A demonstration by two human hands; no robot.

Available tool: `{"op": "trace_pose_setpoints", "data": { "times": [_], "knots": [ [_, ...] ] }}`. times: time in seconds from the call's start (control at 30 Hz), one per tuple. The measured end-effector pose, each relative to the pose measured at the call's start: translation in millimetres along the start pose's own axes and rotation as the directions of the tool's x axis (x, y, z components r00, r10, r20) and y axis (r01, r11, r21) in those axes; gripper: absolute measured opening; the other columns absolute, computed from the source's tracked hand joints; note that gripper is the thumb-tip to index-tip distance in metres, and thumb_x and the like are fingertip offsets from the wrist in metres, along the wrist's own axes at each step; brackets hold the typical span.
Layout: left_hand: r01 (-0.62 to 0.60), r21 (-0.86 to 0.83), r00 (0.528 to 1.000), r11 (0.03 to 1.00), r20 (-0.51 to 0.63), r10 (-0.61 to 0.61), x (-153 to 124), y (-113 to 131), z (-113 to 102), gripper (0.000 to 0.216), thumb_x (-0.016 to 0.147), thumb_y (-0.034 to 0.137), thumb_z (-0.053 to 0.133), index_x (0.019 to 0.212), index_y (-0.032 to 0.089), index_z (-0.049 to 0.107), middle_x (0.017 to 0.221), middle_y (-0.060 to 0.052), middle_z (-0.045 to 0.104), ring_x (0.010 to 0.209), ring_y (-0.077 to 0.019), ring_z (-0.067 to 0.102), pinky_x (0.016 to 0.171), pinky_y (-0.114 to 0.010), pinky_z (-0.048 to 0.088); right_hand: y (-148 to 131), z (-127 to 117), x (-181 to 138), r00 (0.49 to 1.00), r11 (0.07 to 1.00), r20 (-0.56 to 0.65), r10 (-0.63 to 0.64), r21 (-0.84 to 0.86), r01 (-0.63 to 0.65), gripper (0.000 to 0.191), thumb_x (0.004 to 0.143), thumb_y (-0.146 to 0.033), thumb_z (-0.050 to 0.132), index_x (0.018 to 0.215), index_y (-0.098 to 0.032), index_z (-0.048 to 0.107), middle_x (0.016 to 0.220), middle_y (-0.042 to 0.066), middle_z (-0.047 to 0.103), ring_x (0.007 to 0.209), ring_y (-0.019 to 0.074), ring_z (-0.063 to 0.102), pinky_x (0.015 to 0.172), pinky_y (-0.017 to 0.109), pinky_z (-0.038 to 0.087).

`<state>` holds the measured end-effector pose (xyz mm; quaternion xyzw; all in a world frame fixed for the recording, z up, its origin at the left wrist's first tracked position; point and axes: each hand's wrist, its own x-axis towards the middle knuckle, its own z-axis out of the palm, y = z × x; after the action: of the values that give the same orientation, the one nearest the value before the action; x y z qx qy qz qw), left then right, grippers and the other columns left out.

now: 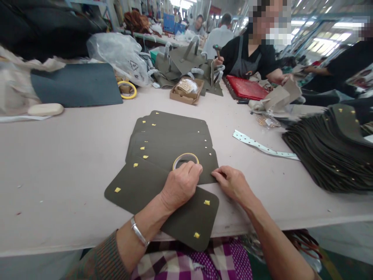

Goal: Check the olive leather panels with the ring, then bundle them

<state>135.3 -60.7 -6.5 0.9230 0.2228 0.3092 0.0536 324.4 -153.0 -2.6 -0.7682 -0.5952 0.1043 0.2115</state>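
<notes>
Olive-green leather panels (163, 163) lie fanned out in an overlapping row on the pale table (58, 163), running from the near edge toward the far side, each marked with small yellow tabs (117, 189). On the nearest panels rests the left hand (179, 186), a metal bangle (139, 232) on its wrist; its fingers are curled together and pinch the near rim of a yellow-edged tape roll (185, 158) that lies flat on the stack. Just to the right, the right hand (231, 182) lies on the table with its fingers together, the fingertips pressing on the right edge of a panel beside the roll.

Farther right, a white punched strip (262, 147) lies on the table, and beyond it a thick stack of dark cut pieces (329, 151) fills the right side. At the left, a grey-blue sheet (75, 83) lies flat, with a cream oval block (46, 109) near it and a second tape roll (127, 89) at its right. Behind that sits a clear plastic bag (119, 52). Near the middle of the far side stands a small cardboard box (186, 90) of light-coloured bits. Across the table a co-worker in dark clothes holds a hammer (217, 48) above a red mat (246, 87).
</notes>
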Motion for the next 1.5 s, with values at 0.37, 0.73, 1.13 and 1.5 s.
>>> {"op": "trace_pose_setpoints", "data": {
  "times": [0.37,0.73,1.13,1.5],
  "knots": [
    [-0.062,-0.237,0.997,0.970,-0.059,0.049,-3,4,-5,0.022,0.097,0.018,0.038,0.109,0.017,0.056,0.100,-0.006,0.070,0.094,-0.0148,0.067,0.083,-0.027,0.056,-25,-14,-33,0.999,0.936,-0.050,0.003,0.353,0.015,0.019,0.088,-0.027,0.054,0.090,-0.019,0.071,0.081,0.004,0.073,0.068,0.0153,0.065,0.061,0.027,0.051],
    [-0.052,-0.204,0.999,0.978,0.000,0.053,-11,16,-23,0.036,0.097,0.023,0.043,0.133,0.014,0.039,0.119,-0.009,0.066,0.098,-0.0168,0.067,0.084,-0.030,0.056,-51,-6,-32,0.880,0.882,-0.301,-0.366,0.189,0.432,0.018,0.090,-0.012,0.048,0.099,-0.020,0.062,0.091,0.006,0.068,0.086,0.0162,0.064,0.078,0.031,0.052],
    [0.034,-0.068,0.990,0.997,0.138,-0.024,-8,24,-26,0.020,0.095,0.019,0.041,0.080,0.019,0.053,0.071,0.000,0.061,0.064,-0.0152,0.058,0.054,-0.025,0.041,-56,3,-35,0.882,0.940,-0.399,-0.249,0.119,0.319,0.013,0.082,-0.013,0.053,0.081,-0.017,0.066,0.069,0.002,0.067,0.061,0.0132,0.061,0.060,0.025,0.049],
    [-0.043,0.059,0.987,0.997,0.155,0.034,2,12,-5,0.016,0.095,0.018,0.042,0.086,0.019,0.055,0.079,-0.002,0.058,0.072,-0.0179,0.052,0.065,-0.029,0.043,-8,3,-6,0.909,0.548,0.152,0.388,0.754,-0.361,0.035,0.066,-0.045,0.074,0.079,-0.013,0.072,0.063,0.003,0.067,0.055,0.0118,0.060,0.053,0.023,0.053]
  ]
}}
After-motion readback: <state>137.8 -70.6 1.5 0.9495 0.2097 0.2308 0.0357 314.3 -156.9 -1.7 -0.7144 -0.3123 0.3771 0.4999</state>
